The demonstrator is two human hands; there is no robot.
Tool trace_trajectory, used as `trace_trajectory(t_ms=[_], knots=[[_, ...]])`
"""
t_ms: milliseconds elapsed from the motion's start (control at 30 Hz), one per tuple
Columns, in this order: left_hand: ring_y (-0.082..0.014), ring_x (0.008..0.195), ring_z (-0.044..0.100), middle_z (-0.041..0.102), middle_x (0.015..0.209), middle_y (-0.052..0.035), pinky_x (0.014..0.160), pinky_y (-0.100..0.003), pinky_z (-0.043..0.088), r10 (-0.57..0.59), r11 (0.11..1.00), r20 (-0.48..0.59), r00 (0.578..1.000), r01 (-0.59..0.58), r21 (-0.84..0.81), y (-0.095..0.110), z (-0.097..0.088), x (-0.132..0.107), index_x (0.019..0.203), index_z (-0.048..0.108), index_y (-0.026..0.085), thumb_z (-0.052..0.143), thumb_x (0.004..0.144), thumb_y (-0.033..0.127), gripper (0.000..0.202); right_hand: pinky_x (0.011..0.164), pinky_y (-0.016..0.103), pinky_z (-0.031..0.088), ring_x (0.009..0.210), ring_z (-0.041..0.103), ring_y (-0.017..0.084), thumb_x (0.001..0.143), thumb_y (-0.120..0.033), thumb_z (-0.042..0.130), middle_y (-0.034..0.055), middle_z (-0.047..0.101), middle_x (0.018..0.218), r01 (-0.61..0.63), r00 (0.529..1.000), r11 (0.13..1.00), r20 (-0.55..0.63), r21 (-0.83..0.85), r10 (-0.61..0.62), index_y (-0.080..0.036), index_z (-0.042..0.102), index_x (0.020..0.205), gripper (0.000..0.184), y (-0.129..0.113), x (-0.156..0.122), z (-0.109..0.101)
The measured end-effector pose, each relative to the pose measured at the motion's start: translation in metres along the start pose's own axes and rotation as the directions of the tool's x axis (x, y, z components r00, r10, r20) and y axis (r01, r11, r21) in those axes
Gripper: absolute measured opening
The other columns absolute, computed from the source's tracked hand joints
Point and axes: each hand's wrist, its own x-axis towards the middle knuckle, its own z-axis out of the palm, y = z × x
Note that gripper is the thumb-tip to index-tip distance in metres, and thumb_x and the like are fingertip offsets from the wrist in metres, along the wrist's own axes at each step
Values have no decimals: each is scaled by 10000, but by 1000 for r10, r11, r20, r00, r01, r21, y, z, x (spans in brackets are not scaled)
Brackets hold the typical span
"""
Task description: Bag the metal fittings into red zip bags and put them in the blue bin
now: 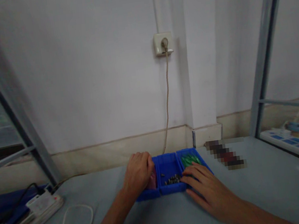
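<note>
Three small blue bins stand side by side at the far edge of a grey table. My left hand (138,172) is curled over the left bin (148,194), fingers bent down among pink parts (153,180); what it grips is hidden. The middle bin (168,161) holds several small dark metal pieces (172,179). My right hand (203,187) lies flat with fingers stretched out, its fingertips at the front rim of the right bin (191,152), which holds green parts (190,159).
A white power strip (31,215) with a black cable and a looped white cord (75,219) lie at the left. A cord runs from a wall socket (163,44) down to the table. Metal frame posts (264,49) stand on both sides; another bench with blue trays (293,140) is right.
</note>
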Motion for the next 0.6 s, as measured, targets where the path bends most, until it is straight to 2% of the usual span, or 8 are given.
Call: trace_trajectory(t_ms=[233,333,400,467,533,600], knots=[[-278,842,597,649,803,-101,864,-415,447,-12,1000,-168,986,9,-21,-1,-22,-3,834,597,219,222,1095,247,459,1227,607,472,1291,633,307,1066,-200,629,117,699,1316,-10,1000,1000,14,10,9,-227,658,1358,295,-1,1,-2],[-274,826,609,650,793,-92,826,-399,456,-86,992,-168,982,68,-108,11,-41,-1,833,584,225,213,1097,296,461,1238,619,454,1297,629,315,1062,-199,634,116,699,1317,-10,1000,1000,21,11,10,-230,654,1351,292,-1,0,-2],[-259,788,625,679,816,-80,785,-381,459,-153,968,-36,988,143,-207,24,-57,-2,838,583,229,239,1109,356,456,1236,623,453,1291,630,317,1061,-190,629,118,697,1315,-15,1000,1000,27,16,14,-230,653,1348,290,-2,0,-2],[-237,742,649,719,817,-56,738,-354,462,-132,918,183,974,189,-348,39,-68,-9,843,610,235,238,1132,406,502,1225,621,463,1282,631,318,1058,-175,624,124,695,1313,-18,999,1000,27,19,17,-225,654,1347,295,-2,1,-2],[-230,756,673,759,866,-47,722,-337,468,-6,897,388,922,177,-405,51,-72,-24,866,651,241,272,1138,416,498,1211,615,477,1277,631,320,1052,-167,627,127,695,1312,-22,999,1000,24,21,21,-223,653,1353,307,-3,2,-3],[-242,795,693,779,942,-61,762,-345,492,89,920,496,864,120,-374,56,-64,-46,915,691,243,287,1137,390,483,1200,607,487,1275,631,319,1052,-164,627,121,698,1310,-23,999,999,26,24,22,-233,652,1365,322,-4,3,-3]])
